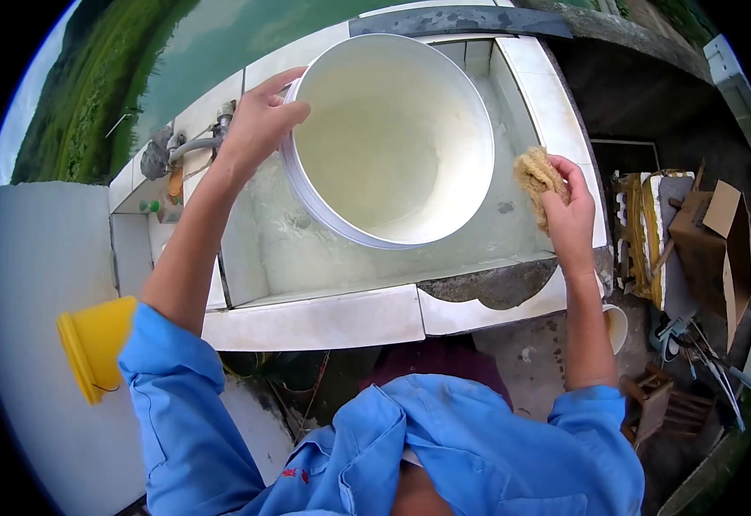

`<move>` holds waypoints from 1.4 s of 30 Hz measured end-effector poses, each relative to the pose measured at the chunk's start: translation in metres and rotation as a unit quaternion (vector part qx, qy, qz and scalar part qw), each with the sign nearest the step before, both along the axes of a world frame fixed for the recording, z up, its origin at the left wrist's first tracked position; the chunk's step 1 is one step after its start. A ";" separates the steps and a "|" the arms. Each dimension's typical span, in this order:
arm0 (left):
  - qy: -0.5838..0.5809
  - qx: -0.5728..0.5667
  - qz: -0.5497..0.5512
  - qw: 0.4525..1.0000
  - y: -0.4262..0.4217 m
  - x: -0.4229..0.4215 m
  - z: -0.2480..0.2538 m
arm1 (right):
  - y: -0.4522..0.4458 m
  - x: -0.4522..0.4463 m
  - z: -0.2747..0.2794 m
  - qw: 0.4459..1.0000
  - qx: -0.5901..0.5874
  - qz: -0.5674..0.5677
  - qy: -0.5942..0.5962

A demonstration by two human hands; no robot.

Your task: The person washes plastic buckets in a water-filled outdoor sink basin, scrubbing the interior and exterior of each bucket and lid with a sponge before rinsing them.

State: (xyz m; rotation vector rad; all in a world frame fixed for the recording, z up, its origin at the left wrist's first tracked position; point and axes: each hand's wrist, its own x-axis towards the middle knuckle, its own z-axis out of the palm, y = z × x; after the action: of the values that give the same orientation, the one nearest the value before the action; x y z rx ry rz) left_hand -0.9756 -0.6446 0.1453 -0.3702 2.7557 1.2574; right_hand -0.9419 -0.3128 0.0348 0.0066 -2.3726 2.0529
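A large white bucket (393, 146) is tilted with its mouth toward me, over the tiled basin (332, 310) of water. My left hand (264, 116) grips its rim at the upper left, thumb inside and fingers outside. To the right of the bucket, apart from it, my right hand (572, 211) pinches a tan, rough-textured scrubbing pad (539, 181). Some pale wet sheen shows on the bucket's inner wall. The bucket's underside is hidden from view.
A tap with a grey hose (199, 144) and a small bottle (167, 208) stand at the basin's left. A yellow bucket (96, 344) is at lower left. On the right lie a cardboard box (702, 241), a wooden stool (664, 404) and a small white pail (616, 329).
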 end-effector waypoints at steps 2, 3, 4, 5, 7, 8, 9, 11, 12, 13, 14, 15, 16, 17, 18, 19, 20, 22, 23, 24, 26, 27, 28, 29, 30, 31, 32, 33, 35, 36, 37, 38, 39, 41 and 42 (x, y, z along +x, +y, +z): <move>0.026 -0.019 -0.003 0.999 -0.002 0.003 -0.016 | -0.035 0.008 0.011 0.993 -0.080 0.087 -0.012; 0.089 -0.015 -0.004 0.996 0.000 0.006 -0.024 | -0.058 0.013 0.012 0.984 -0.094 0.141 -0.051; 0.152 -0.011 -0.004 0.988 0.004 0.008 -0.028 | -0.083 0.019 0.011 0.974 -0.099 0.194 -0.057; 0.167 -0.008 0.016 0.986 0.011 0.011 -0.030 | -0.110 0.024 0.014 0.967 -0.087 0.234 -0.054; 0.205 -0.037 0.033 0.977 0.018 0.011 -0.041 | -0.171 0.037 0.015 0.959 -0.119 0.257 0.001; 0.239 -0.076 0.054 0.967 0.022 0.012 -0.046 | -0.191 0.044 0.016 0.950 -0.154 0.271 -0.005; 0.217 -0.104 0.071 0.968 0.030 0.015 -0.044 | -0.192 0.050 0.015 0.951 -0.143 0.275 -0.009; 0.228 -0.127 0.048 0.964 0.035 0.019 -0.043 | -0.195 0.061 0.011 0.949 -0.132 0.283 -0.049; 0.238 -0.159 0.018 0.958 0.037 0.022 -0.045 | -0.183 0.071 -0.003 0.942 -0.079 0.322 -0.042; 0.246 -0.181 0.012 0.952 0.041 0.024 -0.048 | -0.159 0.078 -0.023 0.931 -0.026 0.362 -0.037; 0.241 -0.172 0.019 0.955 0.048 0.025 -0.049 | -0.132 0.078 -0.040 0.908 0.078 0.412 0.011; 0.242 -0.181 -0.002 0.953 0.055 0.026 -0.049 | -0.103 0.075 -0.049 0.869 0.178 0.458 0.058; 0.242 -0.191 -0.023 0.951 0.060 0.028 -0.048 | -0.078 0.063 -0.046 0.830 0.238 0.497 0.085; 0.237 -0.185 -0.017 0.954 0.065 0.028 -0.047 | -0.058 0.049 -0.041 0.772 0.338 0.530 0.096; 0.219 -0.187 -0.047 0.957 0.069 0.024 -0.045 | -0.039 0.029 -0.036 0.696 0.431 0.558 0.135; 0.202 -0.190 -0.080 0.957 0.071 0.019 -0.043 | -0.022 0.006 -0.040 0.623 0.508 0.562 0.194; 0.202 -0.189 -0.080 0.957 0.072 0.014 -0.039 | -0.012 -0.020 -0.041 0.550 0.568 0.544 0.280; 0.113 -0.171 -0.112 0.972 0.072 0.009 -0.028 | -0.021 -0.072 -0.036 0.442 0.643 0.512 0.360; 0.104 -0.173 -0.113 0.973 0.073 0.012 -0.016 | -0.035 -0.090 -0.031 0.398 0.680 0.484 0.381; 0.081 -0.106 -0.129 0.983 0.074 0.014 0.002 | -0.050 -0.104 -0.036 0.360 0.698 0.440 0.435; 0.057 -0.046 -0.143 0.987 0.079 0.012 -0.001 | -0.073 -0.117 -0.067 0.387 0.689 0.429 0.437; 0.127 -0.052 -0.127 0.982 0.080 0.006 -0.018 | -0.083 -0.116 -0.094 0.497 0.681 0.368 0.393; 0.197 -0.058 -0.111 0.972 0.080 0.002 -0.028 | -0.094 -0.112 -0.117 0.598 0.660 0.303 0.340; 0.191 -0.065 -0.111 0.973 0.079 0.000 -0.029 | -0.103 -0.105 -0.137 0.604 0.653 0.305 0.341; 0.160 -0.101 -0.086 0.978 0.079 -0.003 -0.028 | -0.110 -0.096 -0.155 0.570 0.677 0.257 0.388; 0.127 -0.133 -0.062 0.981 0.079 -0.003 -0.029 | -0.119 -0.086 -0.161 0.553 0.688 0.235 0.407; 0.121 -0.133 -0.065 0.982 0.080 -0.002 -0.033 | -0.129 -0.076 -0.166 0.536 0.698 0.212 0.424; 0.168 -0.122 -0.062 0.976 0.079 -0.001 -0.034 | -0.147 -0.066 -0.162 0.660 0.649 0.264 0.270; 0.218 -0.110 -0.061 0.968 0.076 -0.002 -0.040 | -0.175 -0.049 -0.172 0.880 0.364 0.304 -0.010; 0.262 -0.107 -0.054 0.958 0.073 -0.006 -0.047 | -0.190 -0.039 -0.171 0.925 0.249 0.287 -0.012; 0.305 -0.101 -0.047 0.946 0.071 -0.010 -0.051 | -0.204 -0.030 -0.170 0.953 0.130 0.273 -0.009; 0.310 -0.098 -0.048 0.944 0.069 -0.016 -0.048 | -0.215 -0.023 -0.143 0.956 0.028 0.288 -0.050; 0.227 -0.038 -0.039 0.972 0.068 -0.022 -0.044 | -0.225 -0.015 -0.116 0.948 -0.073 0.297 -0.094; 0.144 0.026 -0.033 0.989 0.068 -0.032 -0.037 | -0.222 -0.012 -0.051 0.868 -0.266 0.310 -0.281; 0.188 -0.003 -0.043 0.981 0.068 -0.035 -0.034 | -0.218 -0.009 -0.021 0.871 -0.283 0.257 -0.307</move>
State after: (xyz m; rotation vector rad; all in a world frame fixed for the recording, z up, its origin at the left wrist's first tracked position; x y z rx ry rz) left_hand -1.0102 -0.5769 0.1113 -0.0100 3.0409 1.4241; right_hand -0.9513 -0.5304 0.0141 -0.0229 -2.0454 3.3922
